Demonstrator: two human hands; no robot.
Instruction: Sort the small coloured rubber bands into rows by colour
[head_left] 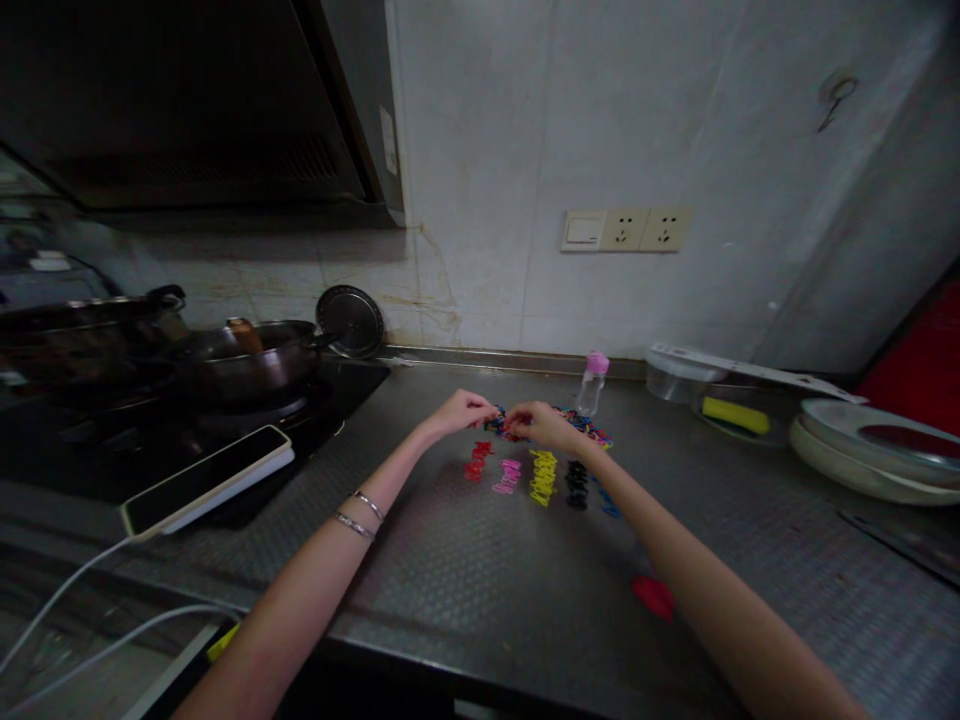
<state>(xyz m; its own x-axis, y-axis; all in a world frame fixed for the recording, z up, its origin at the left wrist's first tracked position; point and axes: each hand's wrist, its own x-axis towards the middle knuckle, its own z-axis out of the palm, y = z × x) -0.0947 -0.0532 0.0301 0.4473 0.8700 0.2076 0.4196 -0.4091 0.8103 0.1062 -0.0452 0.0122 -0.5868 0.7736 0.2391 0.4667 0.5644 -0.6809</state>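
Note:
My left hand (463, 412) is at the left edge of a pile of small multicoloured bands (598, 432), its fingertips pinched together; what they hold is too small to name. Over the pile's left part is my right hand (534, 420), its fingers closed and pointing down, their contents unclear. Nearer me lie separate groups of small items: red (477, 462), pink (508, 476), yellow (543, 477), black (577, 485) and blue (609, 503), the last partly behind my right forearm. A clear bottle with a pink cap (592, 384) stands behind the pile.
A red object (654, 597) lies beside my right forearm. At left are a phone-like device (208, 480) with a cable, and a pan (259, 362) on the stove. Stacked dishes (874, 450), a clear container (679, 375) and a dark blade-like item (900, 546) are at right.

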